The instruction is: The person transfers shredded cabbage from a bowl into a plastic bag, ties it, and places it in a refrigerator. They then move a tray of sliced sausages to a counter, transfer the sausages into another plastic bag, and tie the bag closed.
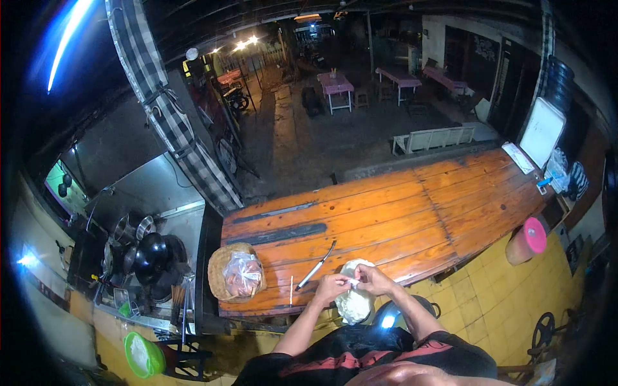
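My left hand (330,287) and my right hand (371,279) meet over the near edge of a long orange wooden table (399,212). Both pinch a small white piece (353,282) between their fingertips. Right under the hands lies a white plastic bag (354,302) with pale contents, hanging partly over the table's edge. A knife (315,267) with a white handle lies on the boards just left of my left hand, and a thin stick (291,291) lies beside it.
A woven basket (222,267) holding a clear bag (243,273) of reddish stuff sits at the table's left end. Pots and pans (145,254) crowd a cart at the left. A pink-lidded container (528,238) stands right of the table. Tables and benches fill the dark yard behind.
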`<state>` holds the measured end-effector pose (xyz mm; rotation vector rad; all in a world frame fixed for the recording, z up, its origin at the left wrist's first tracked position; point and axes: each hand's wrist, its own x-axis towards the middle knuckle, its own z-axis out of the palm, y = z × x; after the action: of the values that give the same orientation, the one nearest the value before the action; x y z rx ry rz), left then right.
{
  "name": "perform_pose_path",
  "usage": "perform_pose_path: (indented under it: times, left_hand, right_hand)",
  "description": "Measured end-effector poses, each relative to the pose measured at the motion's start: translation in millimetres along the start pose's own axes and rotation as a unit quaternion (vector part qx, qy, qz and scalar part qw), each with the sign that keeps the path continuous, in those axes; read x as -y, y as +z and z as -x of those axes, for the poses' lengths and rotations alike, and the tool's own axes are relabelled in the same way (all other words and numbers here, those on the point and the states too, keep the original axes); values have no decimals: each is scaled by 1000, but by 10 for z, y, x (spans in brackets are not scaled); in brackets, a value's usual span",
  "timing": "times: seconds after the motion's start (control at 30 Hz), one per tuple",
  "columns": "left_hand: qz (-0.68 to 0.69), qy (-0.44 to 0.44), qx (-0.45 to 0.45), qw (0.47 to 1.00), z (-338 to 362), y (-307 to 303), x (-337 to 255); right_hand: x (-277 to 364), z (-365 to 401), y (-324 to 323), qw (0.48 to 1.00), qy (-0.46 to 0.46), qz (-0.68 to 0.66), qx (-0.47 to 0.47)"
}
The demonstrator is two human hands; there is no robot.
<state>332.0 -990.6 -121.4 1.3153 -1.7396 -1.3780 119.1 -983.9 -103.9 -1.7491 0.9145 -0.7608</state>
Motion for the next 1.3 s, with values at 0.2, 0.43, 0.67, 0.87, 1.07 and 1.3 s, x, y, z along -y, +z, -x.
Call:
perform_pose_path:
  times: [0.2,0.43,0.67,0.87,1.07,1.3]
  left_hand:
    - [47,29,-48,997,-30,73,76]
    - [82,94,-84,989,47,191,51]
    - [75,42,-24,996,-35,66,36]
    - [90,-14,66,994,-72,114,4]
    - [203,8,5,979,-101,137,-119]
    - [200,1,-21,980,-34,287,-230]
  right_hand:
    - [169,59,278,966,-41,143,-211]
    - [198,150,302,950,-56,188,-244]
    - [295,81,284,977,40,56,-203]
    - [162,89,-4,990,24,-131,-38]
    - [329,209,156,945,-94,181,-254]
    - [348,303,161,902,-93,361,-216]
